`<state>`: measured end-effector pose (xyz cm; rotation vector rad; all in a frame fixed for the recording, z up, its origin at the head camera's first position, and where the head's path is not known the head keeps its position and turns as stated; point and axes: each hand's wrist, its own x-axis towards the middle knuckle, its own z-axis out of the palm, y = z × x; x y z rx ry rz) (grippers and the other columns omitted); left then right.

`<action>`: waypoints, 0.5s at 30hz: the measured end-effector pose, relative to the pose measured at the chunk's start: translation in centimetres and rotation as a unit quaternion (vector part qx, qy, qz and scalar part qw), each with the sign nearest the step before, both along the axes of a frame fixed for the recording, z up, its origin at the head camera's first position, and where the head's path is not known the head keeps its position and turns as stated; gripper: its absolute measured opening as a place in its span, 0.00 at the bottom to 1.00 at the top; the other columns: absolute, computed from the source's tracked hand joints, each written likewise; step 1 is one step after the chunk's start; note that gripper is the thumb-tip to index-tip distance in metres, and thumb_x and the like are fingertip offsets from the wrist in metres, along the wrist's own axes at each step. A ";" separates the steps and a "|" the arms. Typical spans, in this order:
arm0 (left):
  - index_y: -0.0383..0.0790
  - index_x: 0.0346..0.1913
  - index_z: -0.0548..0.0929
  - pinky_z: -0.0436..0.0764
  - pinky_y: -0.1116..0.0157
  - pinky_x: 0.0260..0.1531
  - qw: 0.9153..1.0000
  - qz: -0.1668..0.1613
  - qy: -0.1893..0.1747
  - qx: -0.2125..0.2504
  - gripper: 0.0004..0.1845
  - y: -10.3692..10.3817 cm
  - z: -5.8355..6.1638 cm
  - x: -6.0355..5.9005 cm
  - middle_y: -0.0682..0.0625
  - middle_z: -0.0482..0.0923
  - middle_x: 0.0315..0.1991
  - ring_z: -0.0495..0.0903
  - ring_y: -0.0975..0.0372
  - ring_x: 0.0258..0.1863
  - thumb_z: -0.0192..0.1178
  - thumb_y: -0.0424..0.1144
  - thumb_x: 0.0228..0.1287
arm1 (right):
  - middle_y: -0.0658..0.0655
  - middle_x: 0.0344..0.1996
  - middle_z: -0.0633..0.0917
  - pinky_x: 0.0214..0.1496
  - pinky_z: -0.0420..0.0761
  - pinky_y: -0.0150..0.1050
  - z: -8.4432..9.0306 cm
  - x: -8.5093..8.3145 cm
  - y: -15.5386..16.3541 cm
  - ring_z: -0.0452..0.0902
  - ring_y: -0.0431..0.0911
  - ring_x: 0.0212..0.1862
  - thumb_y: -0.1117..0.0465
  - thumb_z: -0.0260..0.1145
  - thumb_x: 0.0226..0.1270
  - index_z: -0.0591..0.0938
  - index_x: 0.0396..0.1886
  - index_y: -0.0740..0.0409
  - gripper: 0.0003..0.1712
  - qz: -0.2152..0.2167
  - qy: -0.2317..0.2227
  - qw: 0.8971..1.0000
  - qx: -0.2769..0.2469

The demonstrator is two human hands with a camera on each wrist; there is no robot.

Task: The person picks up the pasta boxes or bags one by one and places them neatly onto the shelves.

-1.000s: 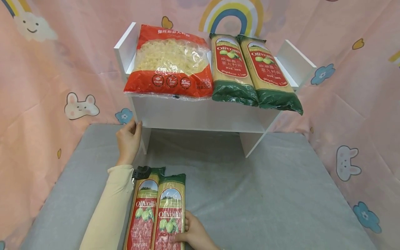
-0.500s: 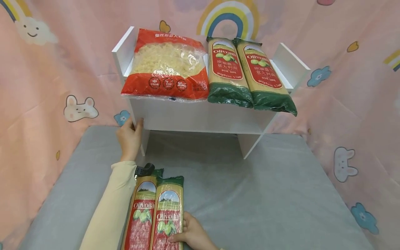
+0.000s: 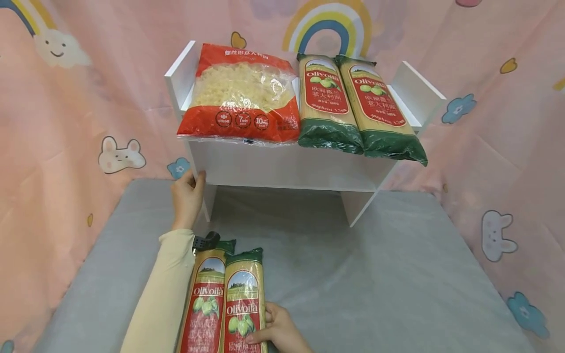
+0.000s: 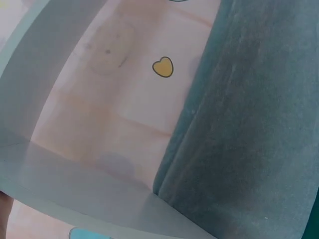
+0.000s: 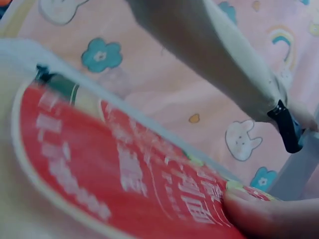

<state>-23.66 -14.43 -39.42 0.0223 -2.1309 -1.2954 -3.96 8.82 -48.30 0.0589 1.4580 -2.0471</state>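
Observation:
My left hand (image 3: pixel 187 198) grips the left side panel of the white shelf (image 3: pixel 282 166), thumb in front and fingers curled behind its edge. In the left wrist view, a fingertip (image 4: pixel 4 214) shows at the lower left edge, beyond the white board. Low in the head view, two packs of spaghetti lie side by side: a left pack (image 3: pixel 207 289) and a right pack (image 3: pixel 243 289). The right pack's edge is held by my right hand (image 3: pixel 284 328), thumb on its front. In the right wrist view this thumb (image 5: pixel 269 214) presses on the red label.
On the shelf's top board rest a red bag of spiral pasta (image 3: pixel 243 93) and two more spaghetti packs, one in the middle (image 3: pixel 326 98) and one at the right (image 3: pixel 375 103), overhanging the front. Grey cloth (image 3: pixel 397 274) covers the table; a pink patterned curtain (image 3: pixel 57 147) surrounds it.
The head view shifts slightly. Both hands keep their holds, the left on the shelf panel and the right on the spaghetti pack.

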 end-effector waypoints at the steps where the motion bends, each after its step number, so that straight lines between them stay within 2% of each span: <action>1: 0.31 0.26 0.77 0.55 0.71 0.13 1.000 0.001 0.002 0.000 0.13 0.0 0.0 0.0 0.50 0.61 0.11 0.55 0.67 0.11 0.54 0.35 0.69 | 0.70 0.42 0.83 0.45 0.80 0.45 0.0 0.0 0.1 0.82 0.55 0.42 0.81 0.65 0.48 0.71 0.54 0.78 0.29 -0.003 -0.004 1.000 -0.004; 5: 0.32 0.24 0.77 0.55 0.71 0.14 1.000 0.009 0.007 0.002 0.14 0.0 -0.1 -0.2 0.50 0.62 0.11 0.56 0.68 0.11 0.54 0.35 0.68 | 0.70 0.41 0.83 0.43 0.80 0.44 0.2 0.0 0.0 0.83 0.54 0.40 0.78 0.64 0.50 0.73 0.52 0.79 0.25 -0.019 -0.012 1.000 -0.004; 8: 0.32 0.23 0.75 0.55 0.72 0.14 1.000 0.012 0.013 0.002 0.15 -0.1 0.0 -0.4 0.50 0.62 0.11 0.56 0.68 0.11 0.54 0.34 0.68 | 0.70 0.40 0.83 0.42 0.81 0.45 0.3 0.2 -0.4 0.83 0.55 0.39 0.77 0.66 0.51 0.74 0.51 0.78 0.25 -0.020 -0.001 0.999 0.031; 12: 0.32 0.22 0.74 0.54 0.72 0.13 1.000 0.009 0.020 -0.004 0.15 -0.1 -0.2 -0.3 0.50 0.61 0.10 0.55 0.66 0.11 0.54 0.33 0.68 | 0.63 0.40 0.84 0.43 0.80 0.45 0.1 0.7 -0.6 0.82 0.54 0.40 0.69 0.71 0.54 0.68 0.59 0.71 0.34 0.037 0.045 0.992 0.111; 15: 0.32 0.23 0.75 0.54 0.72 0.13 1.000 0.008 0.019 -0.005 0.15 0.1 -0.3 -0.2 0.50 0.61 0.10 0.55 0.67 0.10 0.54 0.34 0.69 | 0.55 0.41 0.83 0.45 0.77 0.44 0.1 0.7 -0.1 0.81 0.49 0.41 0.59 0.74 0.52 0.63 0.64 0.63 0.43 0.093 0.085 0.980 0.157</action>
